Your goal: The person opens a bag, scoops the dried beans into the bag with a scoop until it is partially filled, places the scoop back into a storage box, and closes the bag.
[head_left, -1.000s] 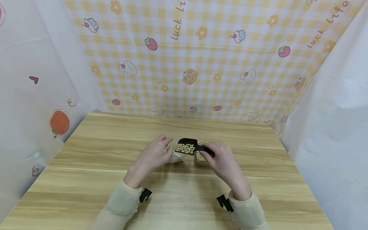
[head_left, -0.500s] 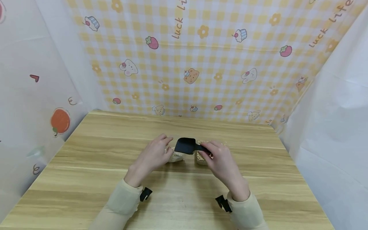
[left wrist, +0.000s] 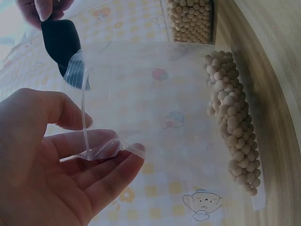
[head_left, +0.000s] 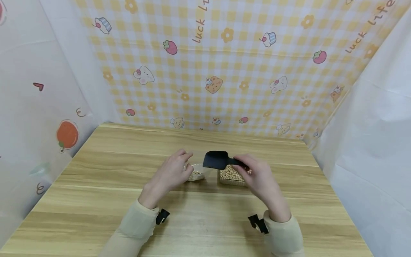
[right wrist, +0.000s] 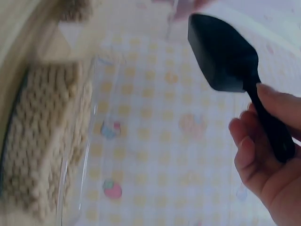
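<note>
My left hand [head_left: 168, 176] pinches the open mouth of a clear plastic bag [left wrist: 141, 94], thumb on one side and fingers on the other. The bag stands on the table with pale round beans [left wrist: 235, 122], likely soybeans, gathered at its bottom. My right hand [head_left: 259, 175] grips the handle of a black scoop [head_left: 216, 160] between thumb and fingers. The scoop hangs in the air between the bag and a clear plastic box [head_left: 234, 182]; no beans show on it. More of the same beans [right wrist: 42, 136] fill the box, which my right hand partly covers in the head view.
The wood-grain table [head_left: 205, 228] carries the bag and the box side by side. A yellow checked cloth [head_left: 192, 71] hangs behind it, and white sheets [head_left: 369, 125] hang at both sides. Each wrist bears a black camera mount [head_left: 162, 216].
The scoop held beans upright, then tipped over toward the bag. Now it has moved right with my right hand, and beans show in the bag. My left hand stays in place.
</note>
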Demonstrator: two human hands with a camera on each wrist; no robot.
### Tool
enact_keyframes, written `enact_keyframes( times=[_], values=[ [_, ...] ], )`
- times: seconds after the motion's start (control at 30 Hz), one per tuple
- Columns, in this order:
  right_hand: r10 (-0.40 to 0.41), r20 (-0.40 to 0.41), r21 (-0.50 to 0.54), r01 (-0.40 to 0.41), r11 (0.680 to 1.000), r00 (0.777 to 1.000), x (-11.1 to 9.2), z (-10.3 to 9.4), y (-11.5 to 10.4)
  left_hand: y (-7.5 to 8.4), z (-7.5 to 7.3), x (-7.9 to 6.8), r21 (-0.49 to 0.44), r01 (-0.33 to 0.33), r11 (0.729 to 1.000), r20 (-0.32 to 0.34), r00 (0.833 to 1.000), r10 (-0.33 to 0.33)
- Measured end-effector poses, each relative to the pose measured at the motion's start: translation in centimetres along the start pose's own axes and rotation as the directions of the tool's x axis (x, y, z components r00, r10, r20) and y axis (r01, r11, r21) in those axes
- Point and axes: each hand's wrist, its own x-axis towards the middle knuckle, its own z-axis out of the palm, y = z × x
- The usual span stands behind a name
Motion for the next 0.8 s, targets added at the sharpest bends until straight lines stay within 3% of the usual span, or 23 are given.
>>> enact_keyframes(
  times=[0.17, 0.43, 0.8],
  values=[
    [0.093, 0.045, -0.024, -0.092, 0.995, 0.995, -1.0, -2.4, 2.4, 0.0, 0.0, 0.0, -0.002, 0.007, 1.000, 0.005, 1.000, -0.007],
    [0.214, 0.087, -0.151, -0.200, 0.968, 0.973, -2.7, -5.4, 4.8, 0.1, -0.1, -0.1, -0.013, 0.013, 1.000, 0.013, 1.000, -0.013],
    [0.367, 0.178, -0.252, -0.318, 0.914, 0.913, -3.5, -6.7, 6.4, 0.1, -0.1, 0.0, -0.012, 0.009, 1.000, 0.022, 1.000, -0.009]
  ],
)
